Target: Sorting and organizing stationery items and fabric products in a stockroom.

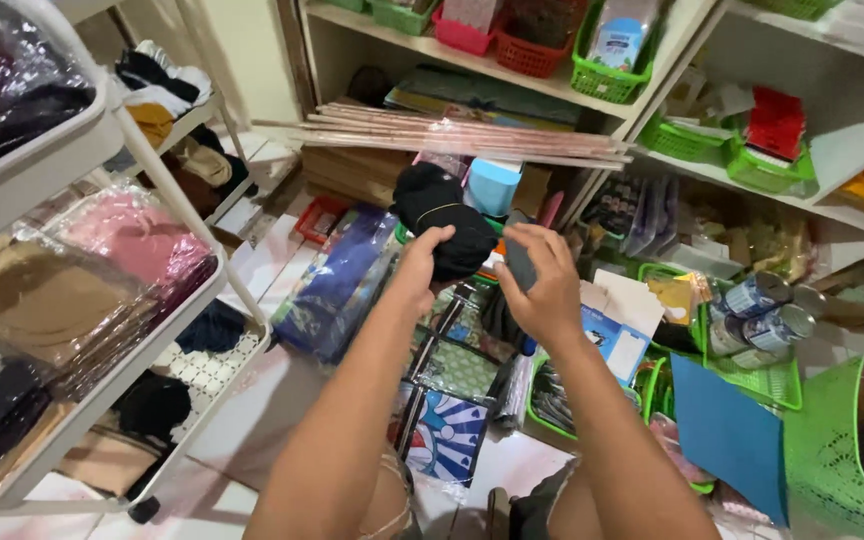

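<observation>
Black cloth (449,225) | left hand (422,262) clenched on its edge, holding it up | right hand (542,285) grasps a dark item, steadying

Black cloth (449,228) in your left hand (422,262); dark grey piece (520,266) in your right hand (544,285). Below your grip: blue sheet (727,430), green baskets (767,380), blue-and-white striped packet (447,435). Left of it: pink bundles (137,240).

tiled floor (252,420), wrapped packets (447,430), green baskets (767,385)
</observation>
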